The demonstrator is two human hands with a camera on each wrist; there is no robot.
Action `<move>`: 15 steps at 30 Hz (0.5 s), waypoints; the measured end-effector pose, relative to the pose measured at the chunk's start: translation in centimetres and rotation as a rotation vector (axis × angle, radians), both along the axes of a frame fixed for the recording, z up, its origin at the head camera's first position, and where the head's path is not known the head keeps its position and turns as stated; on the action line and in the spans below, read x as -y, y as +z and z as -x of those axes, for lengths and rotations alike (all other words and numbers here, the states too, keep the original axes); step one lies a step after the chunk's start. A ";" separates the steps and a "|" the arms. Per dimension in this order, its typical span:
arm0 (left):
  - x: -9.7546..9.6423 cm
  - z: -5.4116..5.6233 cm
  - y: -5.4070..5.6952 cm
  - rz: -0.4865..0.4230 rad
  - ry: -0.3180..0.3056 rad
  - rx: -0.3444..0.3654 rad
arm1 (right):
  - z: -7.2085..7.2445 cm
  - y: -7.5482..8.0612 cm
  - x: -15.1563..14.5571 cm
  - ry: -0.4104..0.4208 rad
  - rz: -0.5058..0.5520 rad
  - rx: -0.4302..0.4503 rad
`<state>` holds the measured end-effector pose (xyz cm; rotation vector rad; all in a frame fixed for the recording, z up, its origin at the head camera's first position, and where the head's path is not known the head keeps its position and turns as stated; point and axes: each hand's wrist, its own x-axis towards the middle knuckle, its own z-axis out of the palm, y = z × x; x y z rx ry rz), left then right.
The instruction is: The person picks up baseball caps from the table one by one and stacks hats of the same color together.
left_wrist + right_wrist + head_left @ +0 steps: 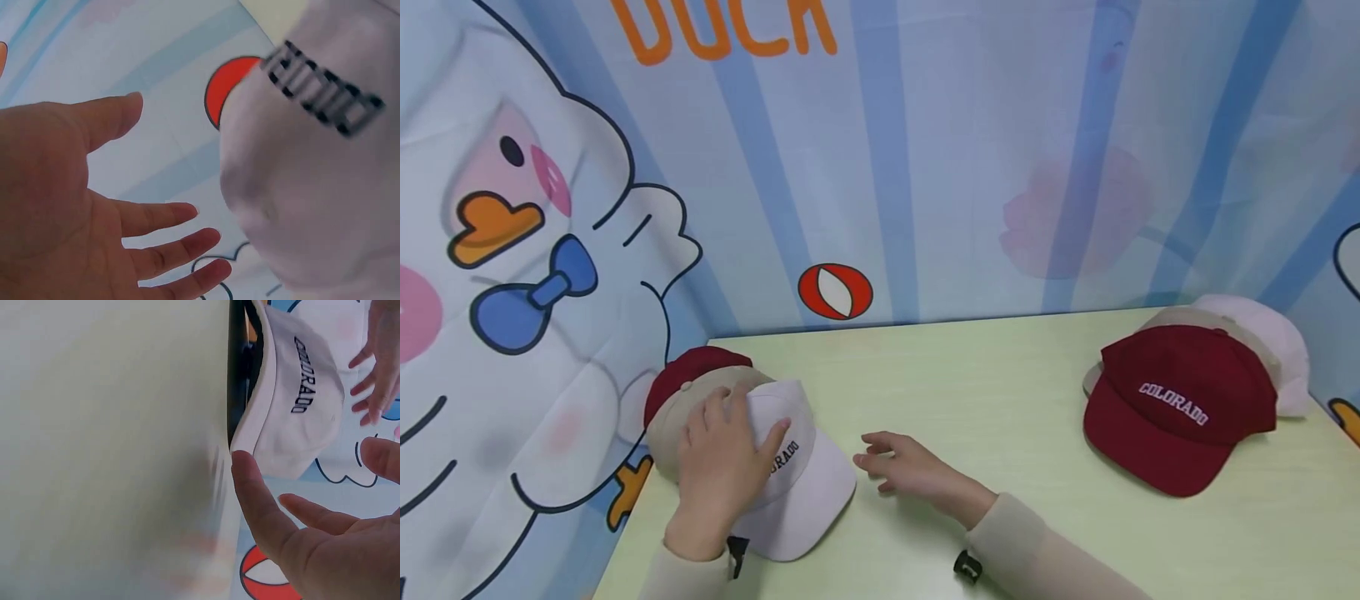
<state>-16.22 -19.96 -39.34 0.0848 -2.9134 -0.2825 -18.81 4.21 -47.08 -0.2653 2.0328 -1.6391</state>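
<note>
A white cap [816,492] with dark lettering lies at the left of the table, its brim toward the front right. Behind it a beige cap [664,429] and a dark red cap [700,362] overlap in a row. My left hand [718,458] is over the white cap's crown, fingers spread. In the left wrist view a gap shows between those fingers and the white cap [300,169]. Just right of the brim is my right hand [917,472], fingers loosely extended and holding nothing. From the right wrist, its index fingertip [244,464] overlaps the brim's edge.
At the table's right, a dark red cap [1187,367] overlaps a beige cap [1176,317] and a white cap [1294,371]. A printed cartoon curtain [955,167] stands along the back edge of the pale table [970,375].
</note>
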 end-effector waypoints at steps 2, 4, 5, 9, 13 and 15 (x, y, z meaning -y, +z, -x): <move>0.9 -0.4 0.0 -0.002 0.037 -0.003 | -0.3 0.0 0.2 0.004 0.026 0.023; 1.7 -0.8 -0.1 -0.007 0.070 -0.002 | -0.5 0.0 0.4 0.008 0.042 0.044; 2.0 -0.9 -0.2 -0.010 0.085 -0.001 | -0.6 0.0 0.5 0.009 0.048 0.051; 3.0 -1.0 -0.9 -0.033 0.121 0.030 | -0.9 0.0 0.8 0.016 0.058 0.071; 3.6 -0.9 -1.4 -0.060 0.137 0.077 | -1.1 0.0 1.1 0.035 0.074 0.086; 4.0 -0.9 -1.6 -0.070 0.138 0.083 | -1.2 -0.1 1.2 0.042 0.084 0.094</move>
